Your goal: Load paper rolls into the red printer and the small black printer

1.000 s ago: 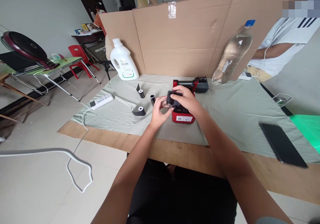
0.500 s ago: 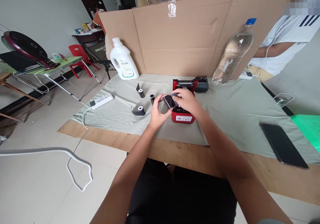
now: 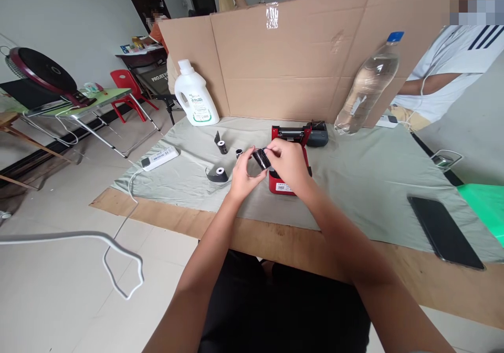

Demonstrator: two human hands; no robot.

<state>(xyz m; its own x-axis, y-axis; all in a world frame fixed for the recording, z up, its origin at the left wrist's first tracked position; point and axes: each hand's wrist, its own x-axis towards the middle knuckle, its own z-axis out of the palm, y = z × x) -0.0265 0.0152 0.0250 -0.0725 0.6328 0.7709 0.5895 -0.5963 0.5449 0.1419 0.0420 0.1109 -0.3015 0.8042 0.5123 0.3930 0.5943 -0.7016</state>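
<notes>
Roll in the hands: a small, glossy black cylindrical roll, held tilted above the table, just left of the machine's front as the worker sits.
Left hand: the left hand is curved partly open around the roll, fingers on its upper side and thumb beneath.
Right hand: the right hand is narrow, fingertips pinched on the roll's upper right edge; whether they hold a loose end is too small for me to make out.
Red machine: a red and black box-shaped machine, white label on its front, sits partly hidden behind the right hand.
Other rolls: a little black roll peeks out beyond the left fingers; farther left stand a black roll with a white core and raised strip and, nearer the worker, a black roll with a curling tail.
Table: a wrinkled grey-green cloth covers it, leaving a bare wooden edge.
Far side: a white plastic jug and a clear bottle with a blue cap stand before a brown cardboard panel.
Right end: a black phone lies flat.
</notes>
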